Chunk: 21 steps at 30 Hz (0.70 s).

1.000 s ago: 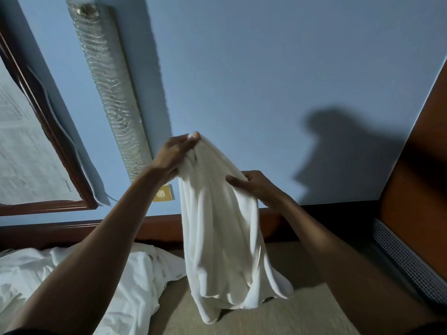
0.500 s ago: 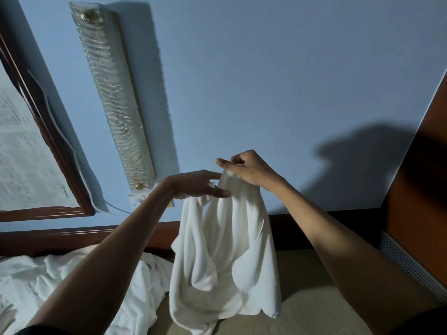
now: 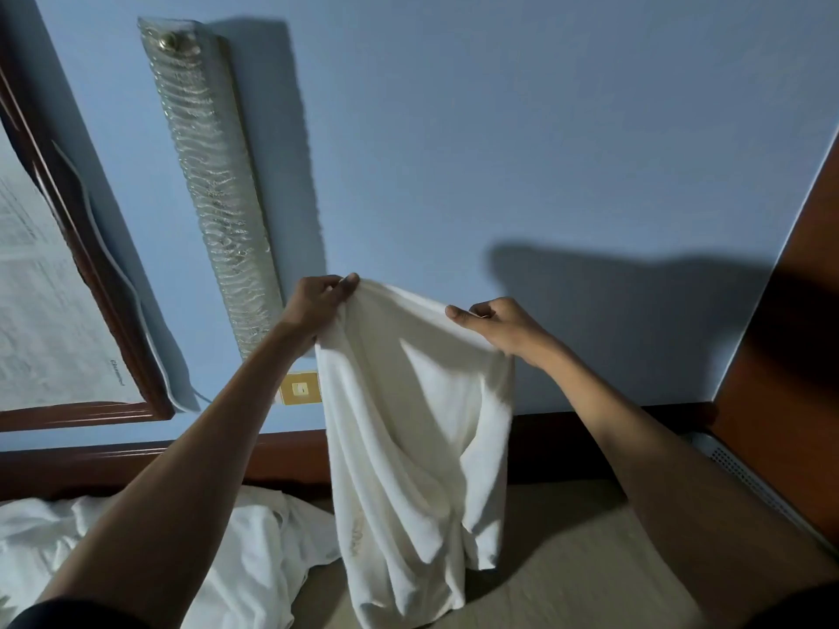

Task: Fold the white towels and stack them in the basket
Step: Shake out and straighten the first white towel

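Your left hand (image 3: 318,304) and right hand (image 3: 497,322) apart; fingers (image 3: 347,283) of each in a pinch on the white towel (image 3: 408,424)

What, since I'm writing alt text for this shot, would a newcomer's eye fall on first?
The white towel in the centre, held up and hanging in loose folds, with the left hand and right hand pinching its top edge. Next, the long rippled glass wall light slanting across the blue wall at upper left, and the heap of white cloth at lower left on the beige surface.
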Each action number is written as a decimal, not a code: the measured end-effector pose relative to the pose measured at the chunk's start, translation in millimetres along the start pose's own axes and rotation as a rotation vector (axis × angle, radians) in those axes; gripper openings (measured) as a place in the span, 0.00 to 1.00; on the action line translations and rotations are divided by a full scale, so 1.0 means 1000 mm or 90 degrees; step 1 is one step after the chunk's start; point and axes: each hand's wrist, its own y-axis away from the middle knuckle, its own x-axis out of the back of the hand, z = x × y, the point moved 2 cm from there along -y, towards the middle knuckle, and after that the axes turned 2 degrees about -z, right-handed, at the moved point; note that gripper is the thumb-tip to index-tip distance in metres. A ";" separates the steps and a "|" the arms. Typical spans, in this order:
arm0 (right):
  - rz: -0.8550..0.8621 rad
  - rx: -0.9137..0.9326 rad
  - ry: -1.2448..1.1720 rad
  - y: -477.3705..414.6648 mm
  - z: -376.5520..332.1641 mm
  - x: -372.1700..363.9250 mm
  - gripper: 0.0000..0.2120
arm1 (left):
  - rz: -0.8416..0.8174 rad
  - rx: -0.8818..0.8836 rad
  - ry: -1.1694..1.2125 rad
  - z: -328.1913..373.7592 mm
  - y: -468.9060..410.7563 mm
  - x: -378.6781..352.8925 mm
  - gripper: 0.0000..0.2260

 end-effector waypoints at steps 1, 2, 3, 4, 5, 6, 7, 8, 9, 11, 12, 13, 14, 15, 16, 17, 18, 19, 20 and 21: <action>-0.009 0.007 0.006 0.000 -0.001 0.000 0.34 | 0.020 -0.005 -0.044 -0.004 -0.002 0.001 0.20; -0.019 0.021 0.012 0.000 -0.004 -0.002 0.33 | 0.025 -0.001 -0.093 -0.007 -0.002 0.001 0.19; -0.028 0.041 0.015 0.000 -0.008 -0.005 0.33 | 0.006 0.017 -0.127 -0.010 -0.002 0.000 0.17; -0.035 0.064 0.012 -0.001 -0.013 -0.008 0.32 | -0.039 0.038 -0.159 -0.011 0.001 -0.001 0.13; -0.041 0.083 0.006 -0.002 -0.019 -0.010 0.32 | -0.127 0.057 -0.190 -0.009 0.006 -0.005 0.10; -0.046 0.096 0.000 -0.003 -0.025 -0.012 0.32 | -0.233 0.064 -0.225 -0.005 0.013 -0.009 0.16; -0.054 0.105 0.000 -0.004 -0.032 -0.014 0.32 | -0.336 0.059 -0.265 -0.001 0.018 -0.016 0.24; -0.062 0.109 0.007 -0.005 -0.038 -0.015 0.31 | -0.419 0.062 -0.293 0.003 0.023 -0.023 0.30; -0.070 0.111 0.015 -0.005 -0.044 -0.017 0.31 | -0.488 0.070 -0.298 0.009 0.029 -0.032 0.30; -0.073 0.113 0.014 -0.006 -0.049 -0.018 0.33 | -0.567 0.096 -0.285 0.016 0.035 -0.046 0.15; -0.071 0.110 0.003 -0.007 -0.048 -0.017 0.34 | -0.576 0.100 -0.270 0.022 0.039 -0.049 0.03; -0.070 0.105 -0.009 -0.007 -0.046 -0.015 0.33 | -0.571 0.088 -0.253 0.025 0.039 -0.048 0.08; -0.075 0.100 -0.017 -0.007 -0.043 -0.012 0.31 | -0.555 0.067 -0.225 0.027 0.038 -0.045 0.14; -0.085 0.094 -0.019 -0.005 -0.040 -0.009 0.25 | -0.540 0.057 -0.182 0.025 0.033 -0.041 0.17; -0.099 0.087 -0.018 -0.004 -0.035 -0.007 0.19 | -0.518 0.047 -0.129 0.028 0.033 -0.036 0.17; -0.110 0.080 -0.020 -0.003 -0.031 -0.004 0.15 | -0.497 0.036 -0.089 0.029 0.029 -0.031 0.17; -0.115 0.070 -0.031 -0.003 -0.026 -0.003 0.14 | -0.462 0.025 -0.058 0.030 0.023 -0.026 0.16; -0.115 0.058 -0.050 -0.002 -0.022 -0.002 0.16 | -0.429 0.012 -0.042 0.031 0.019 -0.021 0.16; -0.112 0.045 -0.069 -0.003 -0.018 -0.002 0.20 | -0.398 0.001 -0.019 0.035 0.016 -0.018 0.17; -0.110 0.035 -0.076 -0.004 -0.013 -0.003 0.23 | -0.369 -0.006 0.014 0.034 0.012 -0.016 0.18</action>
